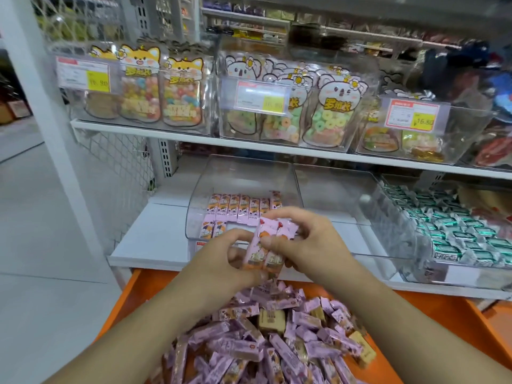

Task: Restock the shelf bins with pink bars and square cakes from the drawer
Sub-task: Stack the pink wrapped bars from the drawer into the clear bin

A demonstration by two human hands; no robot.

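Pink bars (267,245) sit pinched between left hand (235,254) and right hand (304,239), above the orange drawer (130,295), before a clear bin (194,206). Yellow tags (423,121) read, perhaps, 16.80.

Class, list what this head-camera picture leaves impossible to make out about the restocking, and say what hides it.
- Count of pink bars held: both hands overlap them, left hand, right hand.
- Price tag small print: blurred.
- Orange drawer front: cut off by the bottom edge.
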